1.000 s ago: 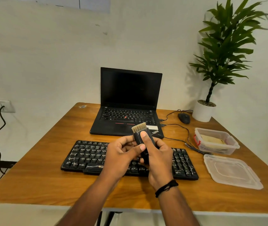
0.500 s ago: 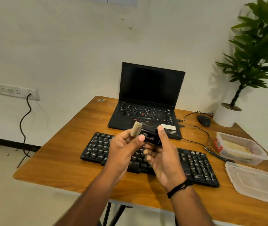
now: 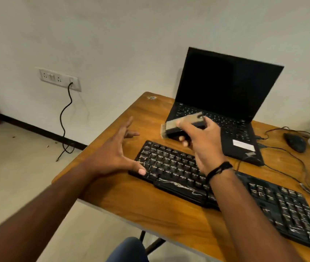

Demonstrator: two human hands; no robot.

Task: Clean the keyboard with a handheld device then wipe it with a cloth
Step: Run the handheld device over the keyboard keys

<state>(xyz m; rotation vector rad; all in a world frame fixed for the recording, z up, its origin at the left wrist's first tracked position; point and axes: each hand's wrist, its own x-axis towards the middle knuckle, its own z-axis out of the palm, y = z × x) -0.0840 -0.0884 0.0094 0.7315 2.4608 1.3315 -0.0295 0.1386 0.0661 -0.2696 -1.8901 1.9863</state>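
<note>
One light, rigid brush-tipped cleaner (image 3: 183, 127) sits gripped mid-body by the right hand (image 3: 201, 140) at frame centre (bristles soft); left hand (image 3: 112, 154) spread, empty.

Right hand (image 3: 201, 140), wrist banded in black, grips a dark handheld brush device (image 3: 180, 127) above the far left end of a black keyboard (image 3: 216, 182), bristles pointing left. Left hand (image 3: 112, 154) is spread with straight fingers, its thumb at the keyboard's left end. On the wooden table (image 3: 150, 205) behind stand an open laptop (image 3: 224, 103) and a mouse (image 3: 294, 142).
</note>
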